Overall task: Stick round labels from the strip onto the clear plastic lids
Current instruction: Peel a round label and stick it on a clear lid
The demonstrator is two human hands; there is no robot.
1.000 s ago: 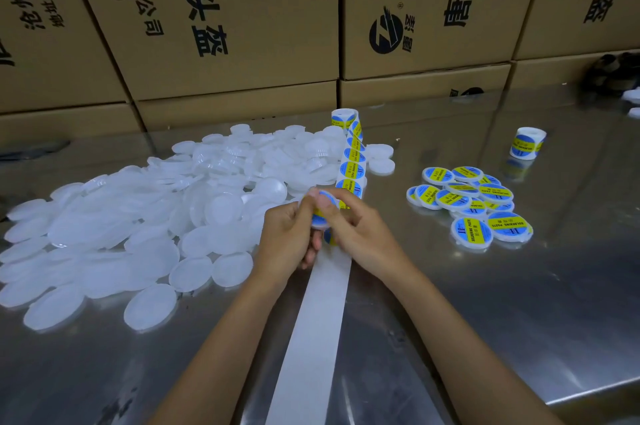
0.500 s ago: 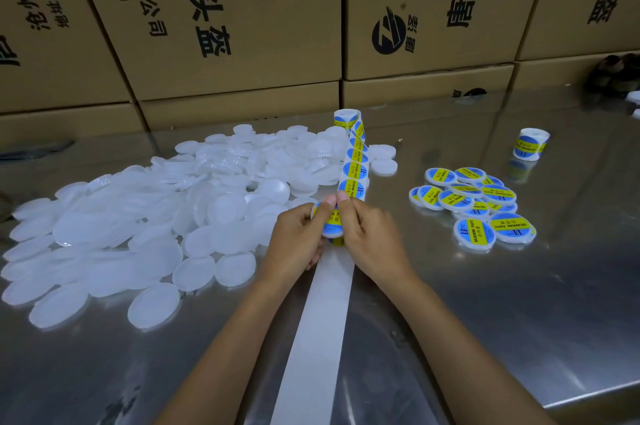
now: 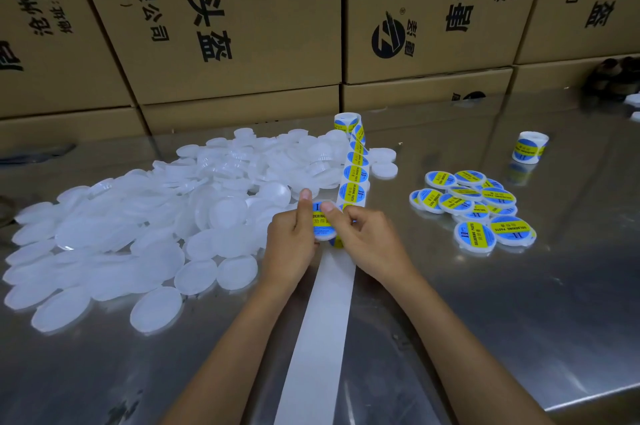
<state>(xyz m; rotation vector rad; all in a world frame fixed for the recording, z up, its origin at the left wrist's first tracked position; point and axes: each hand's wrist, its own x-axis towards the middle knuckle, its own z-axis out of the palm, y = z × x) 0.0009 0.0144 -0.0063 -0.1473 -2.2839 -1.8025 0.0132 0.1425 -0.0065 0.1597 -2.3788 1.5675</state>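
At the middle of the desk (image 3: 485, 303), the left hand (image 3: 294, 244) grips a lid (image 3: 323, 234) while the right hand (image 3: 367, 241) thumbs a label (image 3: 319, 217) down on it, over the strip (image 3: 355, 179); next, probably, smoothing it flat, then setting it with the labelled lids (image 3: 474, 206); blank lids (image 3: 138, 237) crowd the left; nothing blocks the right.

View: one head camera only, wide-angle.
Position: above the metal table (image 3: 519, 303), close.
Direction: forward and down, toward the cardboard boxes (image 3: 242, 9).
Near edge: both forearms enter from the bottom.
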